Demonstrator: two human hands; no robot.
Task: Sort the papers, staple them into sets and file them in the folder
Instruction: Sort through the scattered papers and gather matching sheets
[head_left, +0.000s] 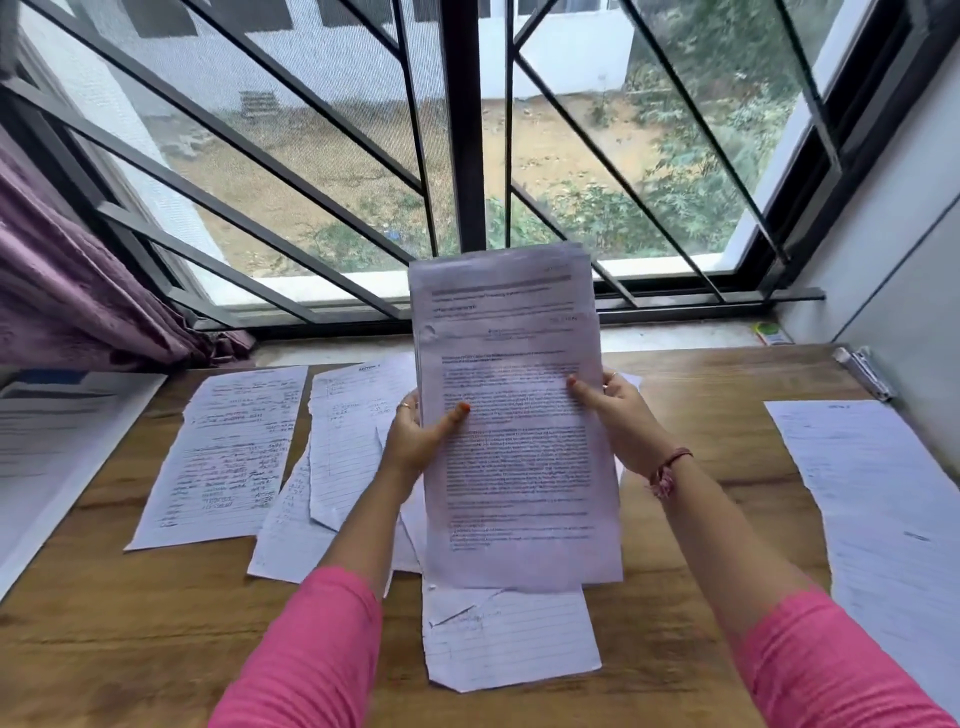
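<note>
At nine o'clock a printed sheet with a blue header (57, 441) lies on the wooden counter (701, 415), under the purple curtain (67, 280). Toward ten o'clock rests a handwritten page (228, 457), and just beside it a loose overlapping heap of lined papers (343, 441). At the centre the left hand (418, 436) grips the left edge of a stack of printed pages (514, 415), thumb pressed on the front and fingers (408, 405) curled behind; the stack is held upright above the counter. A torn lined sheet (509, 639) lies at six o'clock, below the stack. The right hand (618, 410) holds the stack's right edge the same way, thumb in front, with a thread bracelet (667, 470) on the wrist. At three o'clock lies another lined page (883, 519), and at two o'clock a metal clip (862, 371) by the wall. Behind, at twelve o'clock, a barred window (462, 130) looks onto bare ground and shrubs.
</note>
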